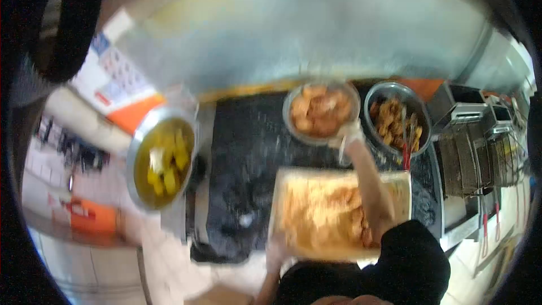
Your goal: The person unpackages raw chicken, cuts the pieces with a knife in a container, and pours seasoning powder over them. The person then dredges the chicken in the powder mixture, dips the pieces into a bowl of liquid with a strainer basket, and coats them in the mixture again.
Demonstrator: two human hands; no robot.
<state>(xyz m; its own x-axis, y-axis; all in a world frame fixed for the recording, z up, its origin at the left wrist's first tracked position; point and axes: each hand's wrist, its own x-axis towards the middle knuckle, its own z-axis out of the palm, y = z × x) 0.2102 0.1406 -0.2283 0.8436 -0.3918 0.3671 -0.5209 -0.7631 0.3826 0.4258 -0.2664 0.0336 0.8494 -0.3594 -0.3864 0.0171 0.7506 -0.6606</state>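
My right hand, in a pale see-through glove, is at the lower right rim of a metal bowl. Orange-coated raw meat pieces, which look like chicken, fill that bowl. Blur smears the fingers, so their grip is unclear. Below the forearm lies a large pale tray of flour-like breading. Several coated pieces rest at its right side, partly behind my arm. My left hand is at the tray's lower left corner, blurred, its fingers not distinct.
A second metal bowl holds browned pieces and red-handled tongs. On the left, a big bowl contains yellow chunks in liquid. Wire fryer baskets stand right of the dark worktop. A metal panel rises behind.
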